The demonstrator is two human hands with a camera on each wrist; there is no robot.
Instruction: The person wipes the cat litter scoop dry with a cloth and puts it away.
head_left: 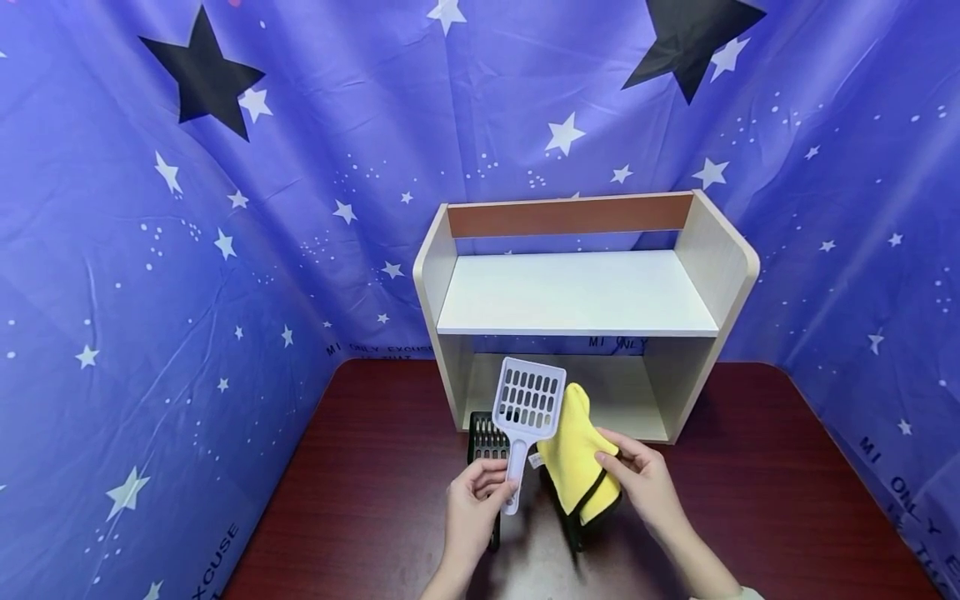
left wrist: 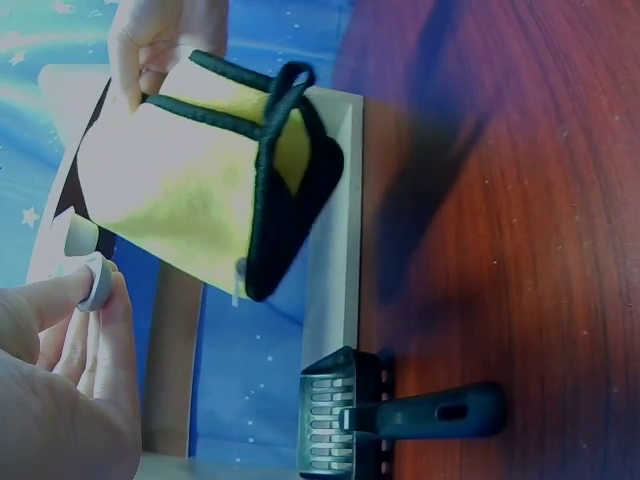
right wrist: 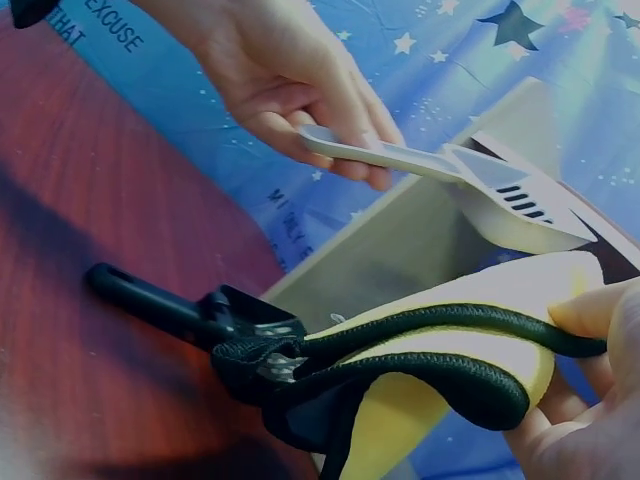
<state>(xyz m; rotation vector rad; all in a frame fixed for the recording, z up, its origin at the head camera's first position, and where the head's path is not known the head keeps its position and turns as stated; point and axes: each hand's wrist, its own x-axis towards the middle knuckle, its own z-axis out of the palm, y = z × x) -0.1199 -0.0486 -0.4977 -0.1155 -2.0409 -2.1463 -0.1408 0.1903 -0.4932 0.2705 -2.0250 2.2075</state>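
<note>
Pinched by its handle in the left hand (head_left: 471, 510), a pale scoop (head_left: 525, 431) hung above the counter (head_left: 375, 467), partly hiding a black scoop (left wrist: 410, 415) lying there. Just beside it, the right hand (head_left: 647, 482) gripped a yellow cloth (head_left: 577, 454), its tag (head_left: 536, 460) too small to read. Behind stood a shelf (head_left: 577, 292), its lower part partly covered.

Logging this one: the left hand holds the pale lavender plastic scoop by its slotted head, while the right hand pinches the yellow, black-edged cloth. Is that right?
Not quite: the left hand holds the pale lavender plastic scoop by its handle, not its slotted head, as the head view shows. The right hand does pinch the yellow, black-edged cloth.
</note>
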